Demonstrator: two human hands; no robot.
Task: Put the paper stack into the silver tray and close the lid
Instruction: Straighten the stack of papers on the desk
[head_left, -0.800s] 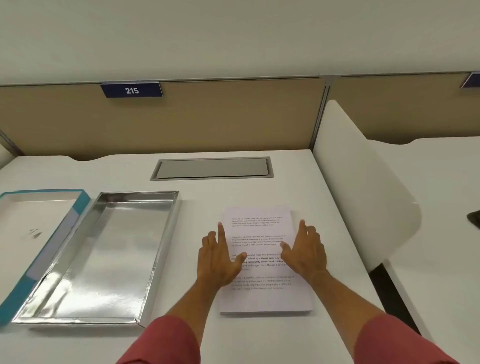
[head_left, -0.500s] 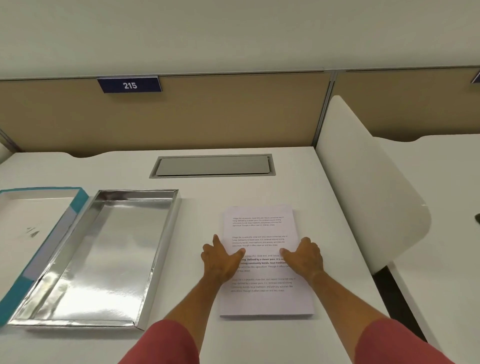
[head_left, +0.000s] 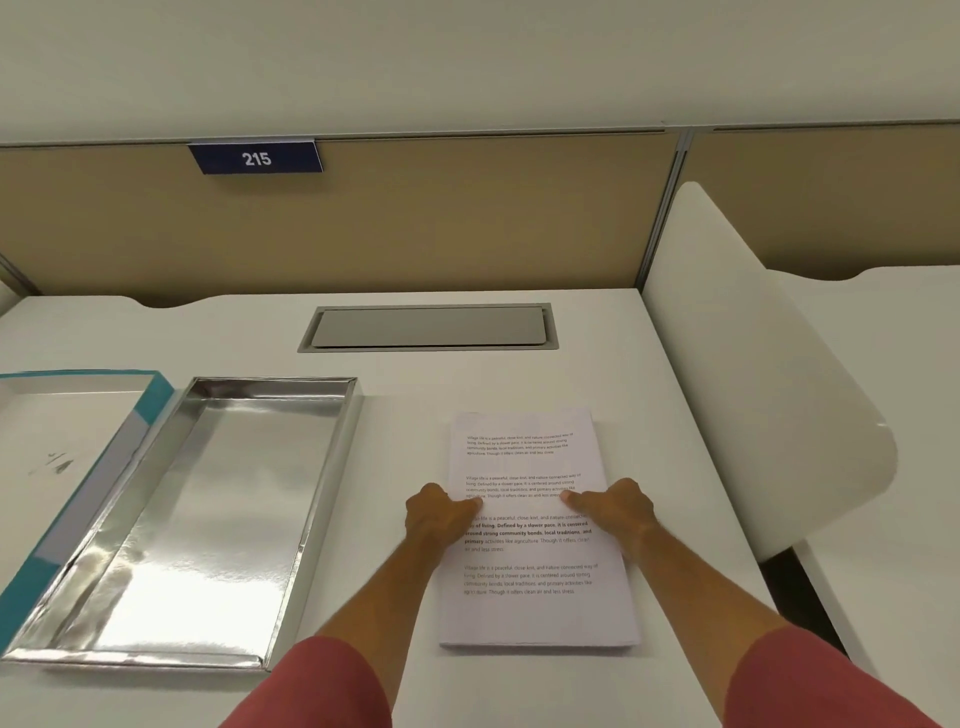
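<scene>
A stack of printed white paper (head_left: 524, 457) lies flat on the white desk, right of centre. My left hand (head_left: 439, 512) grips its left edge, thumb on top and fingers curled down at the side. My right hand (head_left: 615, 506) grips the right edge the same way. The silver tray (head_left: 208, 499) sits open and empty to the left of the paper. Its lid (head_left: 62, 467), white inside with a teal rim, lies upturned at the far left, touching the tray.
A grey cable hatch (head_left: 428, 327) is set into the desk behind the paper. A white curved divider (head_left: 753, 374) rises along the desk's right edge. A tan partition with a "215" sign (head_left: 256, 157) stands at the back.
Both hands went from lying flat with spread fingers on the top sheet to curling over the stack's left and right edges. The paper has not visibly moved.
</scene>
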